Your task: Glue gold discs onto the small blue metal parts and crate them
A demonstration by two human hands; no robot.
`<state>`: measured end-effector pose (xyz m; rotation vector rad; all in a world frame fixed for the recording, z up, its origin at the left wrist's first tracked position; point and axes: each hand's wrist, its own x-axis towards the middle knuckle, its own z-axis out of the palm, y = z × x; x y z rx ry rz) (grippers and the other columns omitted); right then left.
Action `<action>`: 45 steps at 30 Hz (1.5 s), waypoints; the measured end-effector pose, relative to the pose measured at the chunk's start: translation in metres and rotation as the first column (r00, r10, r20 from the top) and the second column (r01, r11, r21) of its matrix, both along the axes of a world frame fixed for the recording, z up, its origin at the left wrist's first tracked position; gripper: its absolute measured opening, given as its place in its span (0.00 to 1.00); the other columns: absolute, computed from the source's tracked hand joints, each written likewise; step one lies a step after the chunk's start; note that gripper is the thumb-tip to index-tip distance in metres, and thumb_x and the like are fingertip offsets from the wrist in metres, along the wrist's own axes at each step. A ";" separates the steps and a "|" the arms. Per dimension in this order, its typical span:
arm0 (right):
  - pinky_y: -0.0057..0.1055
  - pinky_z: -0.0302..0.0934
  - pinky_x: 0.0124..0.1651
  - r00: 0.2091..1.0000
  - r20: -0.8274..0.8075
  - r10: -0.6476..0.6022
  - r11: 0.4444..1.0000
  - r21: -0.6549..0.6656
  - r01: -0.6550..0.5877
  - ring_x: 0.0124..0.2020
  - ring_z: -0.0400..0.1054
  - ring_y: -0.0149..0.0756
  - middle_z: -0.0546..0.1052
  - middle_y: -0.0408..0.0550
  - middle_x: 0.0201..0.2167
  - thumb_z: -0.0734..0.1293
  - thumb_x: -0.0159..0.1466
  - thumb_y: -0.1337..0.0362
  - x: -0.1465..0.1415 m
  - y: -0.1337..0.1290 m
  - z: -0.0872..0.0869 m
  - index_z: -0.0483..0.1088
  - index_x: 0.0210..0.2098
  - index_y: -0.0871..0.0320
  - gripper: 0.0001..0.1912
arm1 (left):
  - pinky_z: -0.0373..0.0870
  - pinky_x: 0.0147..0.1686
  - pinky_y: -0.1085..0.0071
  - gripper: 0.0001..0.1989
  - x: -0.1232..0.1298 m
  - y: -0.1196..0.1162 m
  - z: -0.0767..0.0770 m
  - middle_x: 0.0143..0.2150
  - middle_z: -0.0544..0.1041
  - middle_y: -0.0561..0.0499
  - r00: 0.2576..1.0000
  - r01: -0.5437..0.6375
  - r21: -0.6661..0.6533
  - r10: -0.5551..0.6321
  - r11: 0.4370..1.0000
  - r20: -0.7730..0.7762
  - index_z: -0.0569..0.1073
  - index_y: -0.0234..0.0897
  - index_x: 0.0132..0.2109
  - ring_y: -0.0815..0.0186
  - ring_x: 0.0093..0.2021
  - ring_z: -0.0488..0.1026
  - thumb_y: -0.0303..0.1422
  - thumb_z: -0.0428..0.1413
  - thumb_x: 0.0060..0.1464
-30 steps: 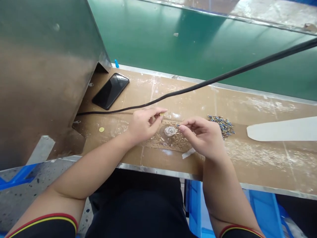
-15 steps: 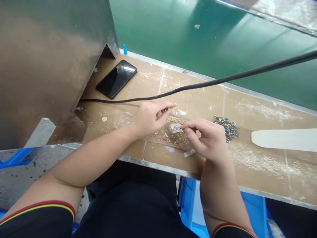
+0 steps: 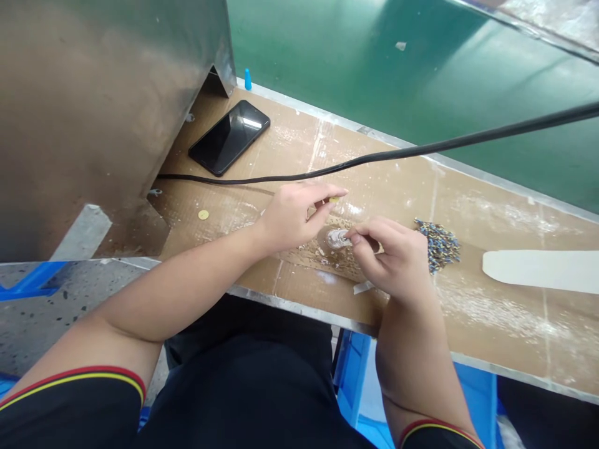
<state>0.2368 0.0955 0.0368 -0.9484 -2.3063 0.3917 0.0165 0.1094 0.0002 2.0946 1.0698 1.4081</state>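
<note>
Between thumb and fingers, my left hand (image 3: 299, 212) pinches a small yellow disc (image 3: 334, 199) above the cardboard-covered bench. My right hand (image 3: 390, 252) is closed in a pinch at the edge of a small clear round container (image 3: 337, 238) with whitish contents; what its fingertips hold is too small to make out. Brown crumbs lie on the cardboard around the container. Just right of my right hand sits a pile of small blue and brass-coloured parts (image 3: 437, 245). Another yellow disc (image 3: 203, 215) lies flat on the cardboard to the left.
A black phone (image 3: 229, 137) lies at the back left beside a metal housing (image 3: 93, 112). A black cable (image 3: 350, 164) crosses behind my hands. At the right is a white flat strip (image 3: 543, 269); a blue cap (image 3: 248, 79) stands by the green surface (image 3: 327, 56).
The whole view has shifted slightly. My right fingertips still meet the container's edge, with the fingers curled a little more; my left hand keeps its pinch on the disc.
</note>
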 end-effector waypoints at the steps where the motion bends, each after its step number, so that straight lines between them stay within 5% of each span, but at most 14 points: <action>1: 0.31 0.64 0.30 1.000 0.002 0.004 1.000 0.002 -0.004 0.27 0.71 0.33 0.78 0.42 0.29 0.63 0.69 0.70 0.000 0.000 0.000 0.72 0.35 0.54 0.08 | 0.77 0.46 0.71 0.11 0.000 0.000 0.000 0.45 0.85 0.46 1.000 -0.001 -0.011 0.001 1.000 -0.002 0.81 0.33 0.51 0.66 0.41 0.82 0.24 0.57 0.66; 11: 0.29 0.64 0.31 0.999 -0.003 0.042 0.999 -0.023 -0.042 0.27 0.70 0.32 0.76 0.40 0.28 0.63 0.65 0.73 0.003 0.000 0.004 0.72 0.37 0.54 0.09 | 0.77 0.46 0.70 0.12 -0.001 0.001 0.000 0.47 0.85 0.45 1.000 0.004 -0.056 -0.003 0.998 0.019 0.81 0.34 0.53 0.66 0.40 0.81 0.25 0.57 0.66; 16: 0.30 0.63 0.30 0.999 0.015 0.046 0.999 -0.003 -0.046 0.26 0.70 0.32 0.76 0.41 0.28 0.63 0.65 0.73 0.004 0.000 0.003 0.72 0.37 0.54 0.08 | 0.77 0.41 0.71 0.13 0.002 -0.001 0.003 0.43 0.85 0.46 0.991 0.023 -0.224 0.006 0.974 0.131 0.81 0.33 0.54 0.68 0.36 0.80 0.26 0.59 0.63; 20: 0.30 0.63 0.29 0.999 -0.009 0.034 0.999 -0.007 -0.034 0.25 0.69 0.32 0.76 0.41 0.27 0.63 0.65 0.72 0.002 0.000 0.005 0.72 0.36 0.54 0.08 | 0.79 0.46 0.70 0.14 0.003 0.000 0.009 0.43 0.85 0.44 0.920 0.231 -0.516 -0.013 0.825 0.391 0.81 0.29 0.53 0.65 0.43 0.82 0.26 0.62 0.61; 24: 0.32 0.64 0.29 0.985 -0.155 -0.077 0.997 0.016 0.080 0.26 0.70 0.34 0.77 0.41 0.28 0.64 0.66 0.71 -0.002 -0.003 0.004 0.73 0.36 0.53 0.08 | 0.80 0.49 0.67 0.14 0.003 0.002 0.014 0.45 0.85 0.43 0.883 0.323 -0.620 0.009 0.715 0.469 0.83 0.32 0.53 0.63 0.46 0.83 0.27 0.63 0.61; 29: 0.35 0.70 0.33 0.930 -0.322 -0.177 0.984 -0.053 0.168 0.30 0.75 0.37 0.80 0.45 0.34 0.66 0.69 0.68 -0.007 -0.005 -0.004 0.76 0.40 0.52 0.07 | 0.79 0.51 0.66 0.14 0.003 0.002 0.013 0.48 0.85 0.45 0.888 0.316 -0.631 0.014 0.709 0.460 0.84 0.38 0.53 0.63 0.46 0.81 0.27 0.63 0.60; 33: 0.37 0.72 0.36 0.919 -0.354 -0.173 0.984 -0.111 0.142 0.34 0.78 0.39 0.81 0.46 0.36 0.66 0.71 0.67 -0.012 -0.007 -0.008 0.77 0.43 0.53 0.06 | 0.78 0.43 0.69 0.18 0.003 0.001 0.012 0.47 0.84 0.47 0.909 0.294 -0.622 -0.013 0.726 0.416 0.84 0.40 0.54 0.66 0.41 0.79 0.24 0.59 0.59; 40: 0.36 0.75 0.38 0.907 -0.396 -0.141 0.985 -0.145 0.089 0.37 0.79 0.38 0.82 0.48 0.42 0.66 0.72 0.69 -0.019 -0.009 -0.008 0.76 0.46 0.53 0.08 | 0.74 0.33 0.74 0.20 0.007 -0.001 0.007 0.37 0.81 0.48 0.918 0.235 -0.613 0.035 0.755 0.396 0.81 0.33 0.55 0.70 0.33 0.74 0.24 0.62 0.54; 45: 0.37 0.77 0.41 0.904 -0.405 -0.141 0.985 -0.145 0.089 0.41 0.81 0.40 0.82 0.49 0.42 0.66 0.72 0.68 -0.018 -0.008 -0.010 0.76 0.46 0.53 0.07 | 0.81 0.45 0.67 0.11 0.007 0.001 0.010 0.43 0.85 0.42 0.899 0.266 -0.620 0.042 0.738 0.436 0.84 0.33 0.46 0.63 0.42 0.82 0.31 0.66 0.57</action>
